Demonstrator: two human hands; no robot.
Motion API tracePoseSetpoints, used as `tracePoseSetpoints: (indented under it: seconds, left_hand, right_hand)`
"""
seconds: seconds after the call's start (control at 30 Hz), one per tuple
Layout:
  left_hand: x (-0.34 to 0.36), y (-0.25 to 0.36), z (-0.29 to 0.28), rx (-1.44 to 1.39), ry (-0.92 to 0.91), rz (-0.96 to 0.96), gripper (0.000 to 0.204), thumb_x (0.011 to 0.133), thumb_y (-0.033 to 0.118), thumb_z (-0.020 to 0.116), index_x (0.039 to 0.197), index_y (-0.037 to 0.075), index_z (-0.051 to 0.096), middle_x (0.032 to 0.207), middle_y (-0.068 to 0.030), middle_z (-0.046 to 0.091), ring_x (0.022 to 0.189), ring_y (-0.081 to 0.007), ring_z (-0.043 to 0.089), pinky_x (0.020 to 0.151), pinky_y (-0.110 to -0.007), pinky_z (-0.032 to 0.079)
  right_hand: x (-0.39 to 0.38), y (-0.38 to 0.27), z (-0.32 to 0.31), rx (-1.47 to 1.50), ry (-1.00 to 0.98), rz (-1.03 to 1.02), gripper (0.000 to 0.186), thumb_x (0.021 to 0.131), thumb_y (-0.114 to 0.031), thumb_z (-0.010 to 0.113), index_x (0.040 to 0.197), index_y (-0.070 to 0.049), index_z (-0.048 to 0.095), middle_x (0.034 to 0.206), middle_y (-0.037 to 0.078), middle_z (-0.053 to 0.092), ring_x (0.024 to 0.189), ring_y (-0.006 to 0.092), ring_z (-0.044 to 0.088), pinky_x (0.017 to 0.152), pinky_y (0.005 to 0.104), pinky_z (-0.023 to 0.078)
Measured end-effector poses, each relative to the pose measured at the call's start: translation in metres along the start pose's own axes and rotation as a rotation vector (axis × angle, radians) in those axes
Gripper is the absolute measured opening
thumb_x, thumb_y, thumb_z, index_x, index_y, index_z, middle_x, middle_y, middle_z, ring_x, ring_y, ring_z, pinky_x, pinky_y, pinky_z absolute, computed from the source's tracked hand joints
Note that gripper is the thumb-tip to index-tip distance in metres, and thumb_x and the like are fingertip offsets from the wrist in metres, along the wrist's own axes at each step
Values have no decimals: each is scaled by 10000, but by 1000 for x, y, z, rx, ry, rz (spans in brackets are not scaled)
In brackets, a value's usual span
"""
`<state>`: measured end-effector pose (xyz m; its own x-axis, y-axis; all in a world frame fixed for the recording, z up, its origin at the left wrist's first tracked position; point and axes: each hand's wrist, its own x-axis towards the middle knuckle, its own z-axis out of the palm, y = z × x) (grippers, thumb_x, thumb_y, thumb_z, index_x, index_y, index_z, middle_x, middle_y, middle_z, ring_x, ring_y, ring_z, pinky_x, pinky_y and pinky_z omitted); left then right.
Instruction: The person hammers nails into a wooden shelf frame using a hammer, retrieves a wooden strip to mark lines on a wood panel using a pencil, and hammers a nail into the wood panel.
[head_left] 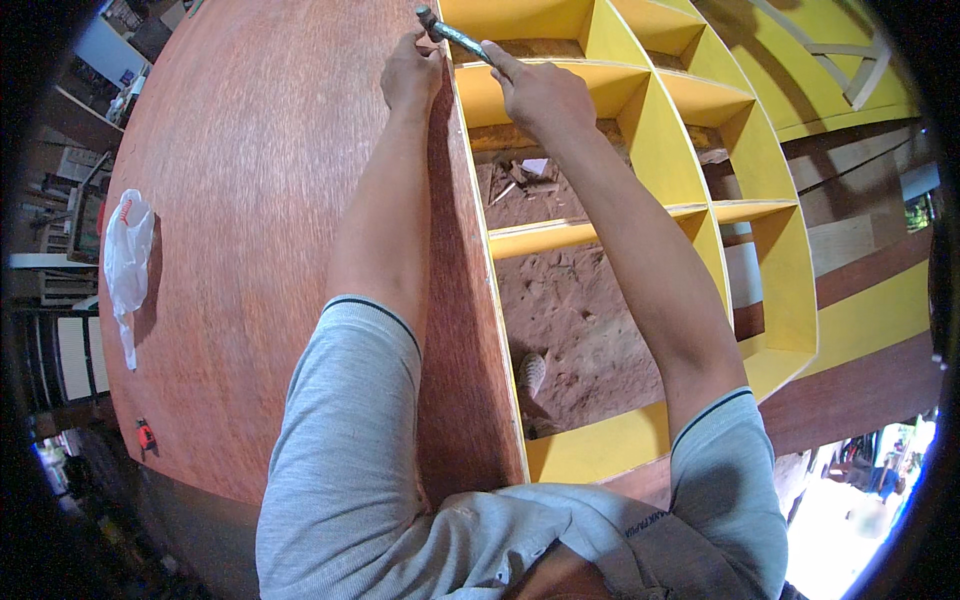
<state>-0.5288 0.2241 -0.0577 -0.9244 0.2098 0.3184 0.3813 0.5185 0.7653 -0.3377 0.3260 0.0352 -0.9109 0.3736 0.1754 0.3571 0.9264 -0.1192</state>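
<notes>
My right hand (pixel 548 100) grips the handle of a hammer (pixel 462 40), whose dark metal head points left over the far end of a board edge. Close beside that head, my left hand (pixel 412 78) rests at the right border of a large reddish-brown plywood sheet (pixel 250 210). Its fingers are drawn together near the edge, and whatever they pinch is too small to make out. The sheet lies against a yellow wooden shelf frame (pixel 668 150) with several open compartments, which stretches under my right arm.
A white plastic bag (pixel 128 255) and a small red-and-black object (pixel 146 436) lie on the sheet's left side. Through the frame, reddish ground and a shoe (pixel 534 374) show. Yellow boards (pixel 870 320) stand at the right; stacked furniture (pixel 70 220) is at the far left.
</notes>
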Motion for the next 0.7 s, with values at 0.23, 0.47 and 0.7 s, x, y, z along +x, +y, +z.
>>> tracePoseSetpoints:
  seconds: [0.23, 0.47, 0.7]
  left_hand:
    - [7, -6, 6, 90, 31, -4, 357, 967, 231, 679, 1311, 140, 694, 1184, -105, 795, 1138, -353, 736, 986, -474, 571]
    - [11, -17, 0, 55, 72, -18, 375, 981, 198, 617, 1312, 34, 680, 1256, -165, 769, 1180, -361, 725, 1029, -459, 552]
    - [9, -15, 2, 62, 24, -9, 360, 1013, 226, 617, 1306, 30, 685, 1257, -203, 757, 1191, -387, 712, 1041, -478, 541]
  right_hand:
    - [-1, -1, 2, -2, 60, -42, 470, 1112, -515, 463, 1582, -510, 442, 914, 196, 755, 865, 382, 759, 758, 531, 599]
    - [-6, -9, -1, 116, 155, -47, 455, 1109, -484, 477, 1564, -489, 466, 894, 191, 751, 825, 401, 756, 730, 549, 599]
    - [-5, -9, 0, 59, 149, -88, 466, 1119, -472, 458, 1584, -482, 431, 892, 213, 737, 870, 404, 761, 741, 550, 602]
